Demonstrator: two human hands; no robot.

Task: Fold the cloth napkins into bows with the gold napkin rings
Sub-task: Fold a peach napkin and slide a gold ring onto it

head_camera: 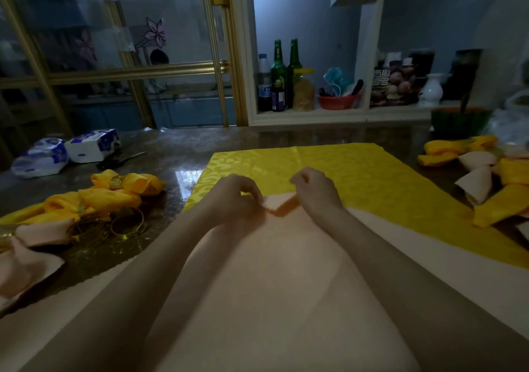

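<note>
Now both hands [237, 194] [315, 191] pinch peach napkin's [274, 271] fold.

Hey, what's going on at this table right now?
A person is folding a peach napkin spread over a yellow napkin on the table. The left hand and right hand both pinch its far edge, where a narrow fold has been started. It has no ring on it yet. At the left lie finished bows and loose rings; at the right lies a pile of folded napkins.
</note>
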